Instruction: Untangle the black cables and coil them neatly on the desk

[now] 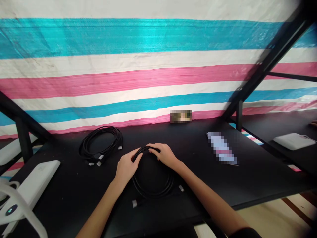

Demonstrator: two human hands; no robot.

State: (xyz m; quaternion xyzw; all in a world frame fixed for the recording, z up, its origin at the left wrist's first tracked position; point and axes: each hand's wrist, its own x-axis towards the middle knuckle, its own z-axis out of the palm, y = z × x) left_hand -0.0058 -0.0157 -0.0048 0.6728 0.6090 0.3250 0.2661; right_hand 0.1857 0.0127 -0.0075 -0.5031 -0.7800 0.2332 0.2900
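Head view: a black cable coil (168, 186) was held over the worktop (86, 190), at the lower centre of the frame. The grip of the left hand (127, 163) was clamped on the coil's upper left arc, and that of the right hand (165, 155) on its top. For good handling, it was judged that all strands should be gathered evenly beneath the fingers and pressed lightly, so that no loop could be kinked or sprung loose. The left plug (134, 203) and right plug (181, 188) were best left outside the loops, where snagging would be avoided.

The strands beneath the fingers were hidden, and whether the coil's upper arc was raised could not be told. Its lower loops were barely distinguished from the black surface. At right, a flat item (223, 148) was obscured by pixelation. At lower left, a white device (42, 178) was partly covered by a white cord (22, 204).
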